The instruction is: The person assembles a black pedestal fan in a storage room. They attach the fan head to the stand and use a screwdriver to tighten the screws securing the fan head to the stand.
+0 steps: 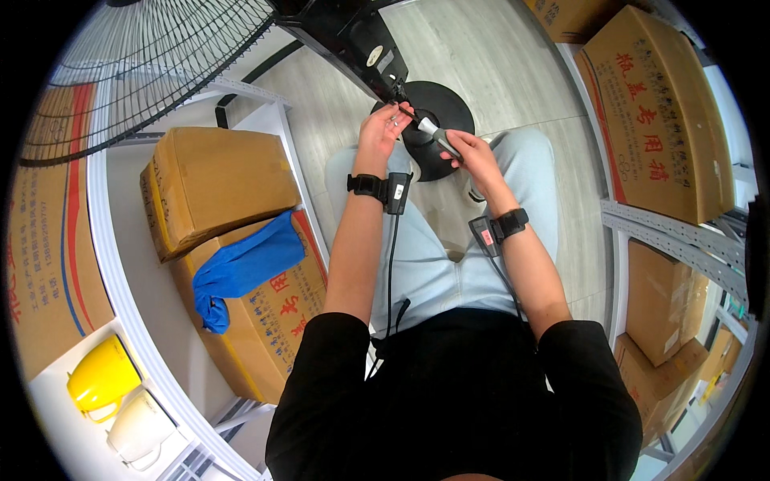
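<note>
Your right hand point(473, 156) gripped the screwdriver point(437, 136), tip at the fan's black housing point(353, 40) above the round base point(441, 104), left hand point(381, 132) pinching there; a squarely seated tip was advisable.

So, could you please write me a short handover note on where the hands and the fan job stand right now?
Left hand: fingers pinched at the underside of the black fan housing, steadying the spot being worked on.
Right hand: grips a screwdriver, its tip pointed at the same spot on the housing.
Fan: tilted over the lap, grille upper left, round black base on the floor.
Done: cannot tell.
Left: the fastener there is apparently in progress; check it.
</note>
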`<state>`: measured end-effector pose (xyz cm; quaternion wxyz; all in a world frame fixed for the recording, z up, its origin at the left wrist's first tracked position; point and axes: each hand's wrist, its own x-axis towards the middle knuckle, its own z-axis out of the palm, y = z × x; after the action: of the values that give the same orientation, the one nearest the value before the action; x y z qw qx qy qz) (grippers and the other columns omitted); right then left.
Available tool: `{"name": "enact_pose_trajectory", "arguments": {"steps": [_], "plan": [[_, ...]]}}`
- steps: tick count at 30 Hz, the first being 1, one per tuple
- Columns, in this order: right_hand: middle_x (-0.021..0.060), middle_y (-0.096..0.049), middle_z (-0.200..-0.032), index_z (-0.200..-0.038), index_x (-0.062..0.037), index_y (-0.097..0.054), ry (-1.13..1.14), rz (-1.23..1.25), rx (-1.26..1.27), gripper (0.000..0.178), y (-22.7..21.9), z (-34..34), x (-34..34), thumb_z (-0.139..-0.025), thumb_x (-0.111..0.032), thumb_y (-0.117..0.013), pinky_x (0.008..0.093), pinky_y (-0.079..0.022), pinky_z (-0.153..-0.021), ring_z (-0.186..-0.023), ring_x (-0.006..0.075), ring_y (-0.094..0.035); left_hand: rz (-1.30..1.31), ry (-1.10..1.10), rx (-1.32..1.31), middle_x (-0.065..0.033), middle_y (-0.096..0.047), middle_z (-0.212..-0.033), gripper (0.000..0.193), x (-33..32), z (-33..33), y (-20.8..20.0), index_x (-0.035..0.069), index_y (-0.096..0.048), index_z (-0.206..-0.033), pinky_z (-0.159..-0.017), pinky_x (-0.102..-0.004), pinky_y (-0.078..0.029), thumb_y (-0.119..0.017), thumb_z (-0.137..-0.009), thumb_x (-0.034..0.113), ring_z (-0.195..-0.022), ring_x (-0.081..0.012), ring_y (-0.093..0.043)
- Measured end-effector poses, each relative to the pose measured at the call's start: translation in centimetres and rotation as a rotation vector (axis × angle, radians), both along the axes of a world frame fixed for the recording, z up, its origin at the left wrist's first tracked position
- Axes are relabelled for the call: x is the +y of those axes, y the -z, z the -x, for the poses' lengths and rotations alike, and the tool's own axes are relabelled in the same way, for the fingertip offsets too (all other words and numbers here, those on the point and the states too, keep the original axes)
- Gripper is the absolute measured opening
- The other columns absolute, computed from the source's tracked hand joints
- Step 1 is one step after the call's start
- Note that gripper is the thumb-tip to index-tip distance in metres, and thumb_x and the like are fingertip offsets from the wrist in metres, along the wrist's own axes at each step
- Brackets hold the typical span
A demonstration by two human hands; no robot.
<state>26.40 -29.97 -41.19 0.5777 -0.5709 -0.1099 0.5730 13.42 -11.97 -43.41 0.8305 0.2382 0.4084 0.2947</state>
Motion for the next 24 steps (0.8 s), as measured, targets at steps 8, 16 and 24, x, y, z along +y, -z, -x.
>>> {"name": "enact_pose_trajectory", "arguments": {"steps": [8, 16, 24], "plan": [[0.0020, -0.067, -0.099, -0.118, -0.0063, -0.062, 0.006, -0.094, -0.155, 0.032, 1.1, 0.7, 0.2, -0.091, -0.022, -0.066, 0.0221, -0.049, -0.069, -0.083, 0.0088, -0.062, -0.025, -0.010, 0.038, -0.0206, -0.064, -0.104, 0.017, -0.1, 0.0, -0.4, -0.006, -0.056, -0.105, -0.094, -0.0438, -0.053, -0.058, -0.090, 0.000, -0.101, -0.0333, -0.063], [0.0072, -0.068, -0.101, -0.113, -0.0089, -0.064, -0.027, -0.142, -0.784, 0.038, 0.6, 1.1, 0.0, -0.078, -0.017, -0.076, 0.0336, -0.049, -0.083, -0.094, 0.0174, -0.064, -0.038, 0.094, 0.131, -0.0199, -0.066, -0.101, 0.017, -0.4, 0.0, -1.0, -0.005, -0.060, -0.101, -0.091, -0.0406, -0.054, -0.062, -0.091, 0.008, -0.098, -0.0297, -0.065], [0.0093, -0.067, -0.096, -0.116, -0.0029, -0.060, 0.039, -0.002, 0.089, 0.033, 0.6, 0.2, 0.4, -0.094, -0.027, -0.062, 0.0228, -0.054, -0.064, -0.077, 0.0137, -0.067, -0.088, 0.103, 0.072, -0.0204, -0.066, -0.101, 0.020, -0.4, 0.1, -0.4, -0.007, -0.060, -0.103, -0.090, -0.0397, -0.054, -0.061, -0.092, 0.010, -0.096, -0.0286, -0.066]]}}
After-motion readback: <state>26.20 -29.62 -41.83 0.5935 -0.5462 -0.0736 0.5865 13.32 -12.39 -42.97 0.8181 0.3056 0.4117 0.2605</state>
